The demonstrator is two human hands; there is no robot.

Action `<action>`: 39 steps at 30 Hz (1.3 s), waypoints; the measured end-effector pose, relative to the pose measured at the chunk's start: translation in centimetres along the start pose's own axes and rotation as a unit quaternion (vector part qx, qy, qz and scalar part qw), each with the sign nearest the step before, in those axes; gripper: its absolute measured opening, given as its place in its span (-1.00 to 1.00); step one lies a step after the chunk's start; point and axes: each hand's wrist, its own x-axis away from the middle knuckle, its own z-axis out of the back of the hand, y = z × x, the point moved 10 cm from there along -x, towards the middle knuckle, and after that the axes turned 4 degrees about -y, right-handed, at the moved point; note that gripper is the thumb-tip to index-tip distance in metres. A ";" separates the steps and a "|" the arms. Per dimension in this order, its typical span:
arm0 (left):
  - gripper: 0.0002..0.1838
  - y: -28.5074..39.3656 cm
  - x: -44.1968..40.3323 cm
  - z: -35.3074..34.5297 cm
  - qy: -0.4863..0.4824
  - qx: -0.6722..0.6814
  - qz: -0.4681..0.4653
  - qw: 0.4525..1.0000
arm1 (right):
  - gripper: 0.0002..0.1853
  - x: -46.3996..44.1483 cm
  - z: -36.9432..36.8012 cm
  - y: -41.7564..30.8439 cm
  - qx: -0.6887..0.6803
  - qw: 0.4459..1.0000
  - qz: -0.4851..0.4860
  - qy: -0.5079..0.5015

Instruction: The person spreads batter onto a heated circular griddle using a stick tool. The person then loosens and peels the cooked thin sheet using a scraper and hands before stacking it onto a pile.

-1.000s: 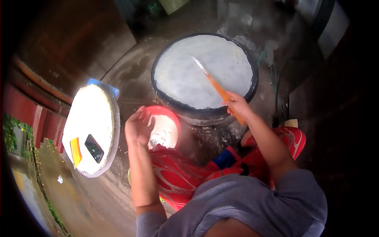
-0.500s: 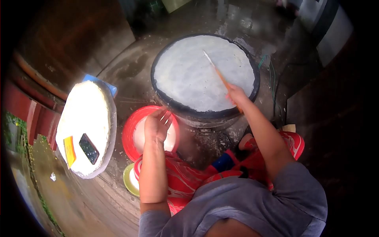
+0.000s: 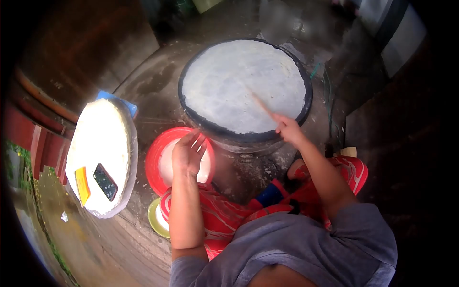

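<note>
My right hand is closed around a thin wooden stick with a paler far end, which is smeared by motion. It is over the near right part of a large round griddle. A thin, pale sheet of batter covers nearly all the griddle's top, leaving a dark rim. To the left, my left hand hangs open, palm up and fingers loosely spread, with nothing in it. Below it is a red basin with whitish liquid inside, partly hidden by that hand and forearm.
At left, a round stack of pale sheets carries a phone and a yellow packet. Something blue shows behind it. A green-rimmed bowl sits near my left knee. Green cord lies right of the griddle.
My right hand has drawn the stick back toward me, so its far end is nearer the griddle's middle. The left hand stays open over the basin. The view has shifted slightly.
</note>
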 end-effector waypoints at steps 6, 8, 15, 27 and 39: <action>-0.69 -0.4 0.2 -0.2 -0.006 0.002 0.001 1.000 | -0.58 0.2 1.6 1.8 -0.187 0.982 -0.035 0.013; -0.69 -0.5 0.2 -0.3 -0.008 0.001 0.002 1.000 | -0.58 -1.3 2.1 4.3 -0.173 0.983 -0.046 0.038; -0.74 -0.9 -0.1 0.2 0.002 0.006 0.004 1.000 | -0.62 0.8 1.1 -3.4 0.346 0.919 0.108 0.156; -0.67 -0.4 0.7 0.8 -0.008 0.002 0.006 1.000 | -0.64 3.6 8.7 4.4 -0.160 0.966 -0.027 0.199; -0.68 -0.8 0.5 0.0 -0.017 0.018 0.025 0.999 | -0.65 1.1 11.7 2.8 0.171 0.954 0.078 0.234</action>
